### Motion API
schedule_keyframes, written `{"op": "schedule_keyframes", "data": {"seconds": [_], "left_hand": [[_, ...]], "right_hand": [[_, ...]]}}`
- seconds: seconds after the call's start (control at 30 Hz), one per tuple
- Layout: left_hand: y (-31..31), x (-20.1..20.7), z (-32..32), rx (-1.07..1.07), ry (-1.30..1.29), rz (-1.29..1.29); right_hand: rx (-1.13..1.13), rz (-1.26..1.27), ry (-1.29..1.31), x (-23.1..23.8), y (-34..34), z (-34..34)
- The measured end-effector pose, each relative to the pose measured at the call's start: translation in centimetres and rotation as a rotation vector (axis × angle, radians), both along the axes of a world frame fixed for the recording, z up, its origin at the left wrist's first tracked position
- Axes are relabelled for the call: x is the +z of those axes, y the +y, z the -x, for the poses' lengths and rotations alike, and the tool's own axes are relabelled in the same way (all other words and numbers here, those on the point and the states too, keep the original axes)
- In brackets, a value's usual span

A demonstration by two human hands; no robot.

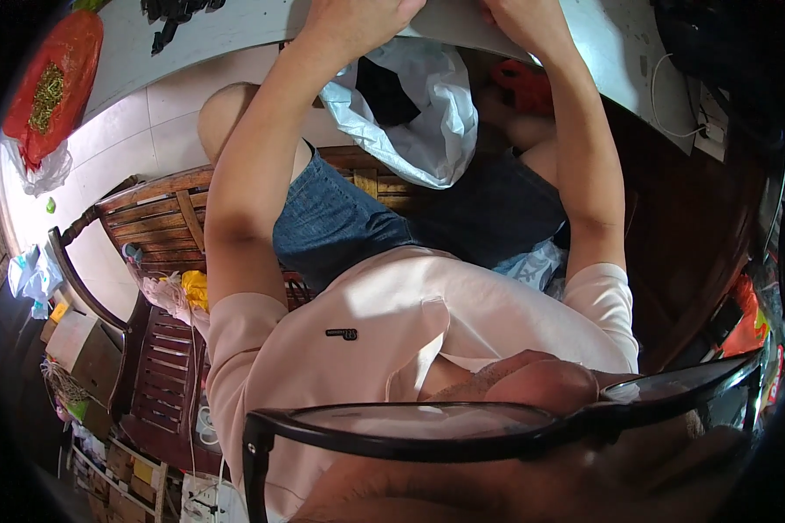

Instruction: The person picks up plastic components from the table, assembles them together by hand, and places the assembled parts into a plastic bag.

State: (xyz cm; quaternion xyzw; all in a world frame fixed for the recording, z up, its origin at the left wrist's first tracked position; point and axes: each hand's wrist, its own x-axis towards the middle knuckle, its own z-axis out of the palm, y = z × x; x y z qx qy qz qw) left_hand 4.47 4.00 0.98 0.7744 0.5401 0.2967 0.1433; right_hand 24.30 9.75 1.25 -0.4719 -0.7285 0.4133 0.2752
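Observation:
My left hand is at the top edge, over the front of the pale table. To its right, my right hand reaches over the same edge, a short gap between the two. The fingers of both are mostly cut off by the top of the picture, so what they hold, if anything, is hidden. Below and between my forearms hangs an open white plastic bag with a flat black piece inside. On the table, left of my left hand, lies a pile of small black parts.
At the far left is a red plastic bag with small golden pieces. A white cable runs to a power socket at the right. I sit on a slatted wooden bench; cardboard boxes stand at the lower left.

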Motion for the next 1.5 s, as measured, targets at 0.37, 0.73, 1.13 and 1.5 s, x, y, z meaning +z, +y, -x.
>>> {"op": "schedule_keyframes", "data": {"seconds": [0.37,0.73,1.13,1.5], "left_hand": [[0.0,-0.2,-0.2,0.014,0.026,-0.003],[0.7,-0.4,0.9,-0.027,-0.064,0.063],[1.6,-0.9,2.6,-0.152,-0.126,0.11],[0.0,-0.8,2.2,-0.137,-0.406,0.383]], "right_hand": [[-0.04,-0.373,-0.26,1.3,-1.5,1.4],[0.08,-0.403,-0.621,2.9,-1.3,4.9],[-0.029,-0.474,-0.386,1.1,-2.2,3.4],[0.264,-0.195,0.02,-0.9,-2.4,1.2]]}}
